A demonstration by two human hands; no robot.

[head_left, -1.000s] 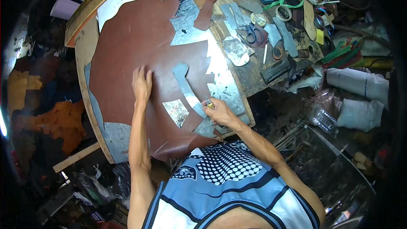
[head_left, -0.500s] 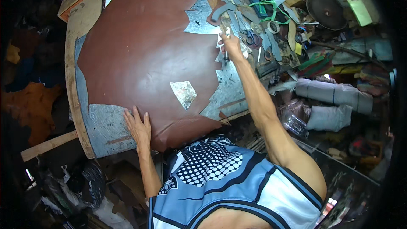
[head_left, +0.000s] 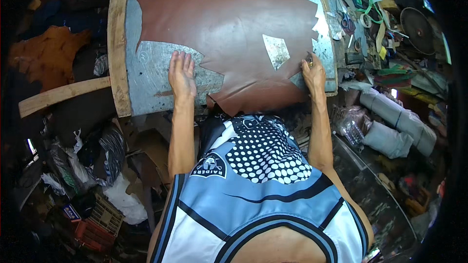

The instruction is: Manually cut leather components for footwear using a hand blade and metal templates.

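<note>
A large sheet of brown leather (head_left: 219, 12) with jagged cut edges lies over a scuffed grey metal tabletop (head_left: 156, 68). Its near part drapes past the table's front edge against my shirt. A four-sided hole in it, right of the middle, shows the metal underneath. My left hand (head_left: 183, 75) is open beside the leather's lower left edge, fingers pointing away from me, over bare metal. At the right edge of the leather, my right hand (head_left: 314, 74) has its fingers curled around a small, partly metallic object, mostly hidden, whose kind I cannot make out.
Blue-handled scissors (head_left: 347, 23), a tape roll (head_left: 365, 20) and leather scraps crowd the table's right side. A wooden rail (head_left: 119, 44) edges the left. Wrapped rolls (head_left: 399, 112) lie at right, an orange-brown hide (head_left: 48, 56) at far left, crates (head_left: 95, 234) at lower left.
My right hand has come back from the tool clutter to the leather's right edge. My left hand has lifted and turned, moving off the leather's edge. The whole view has shifted toward my body.
</note>
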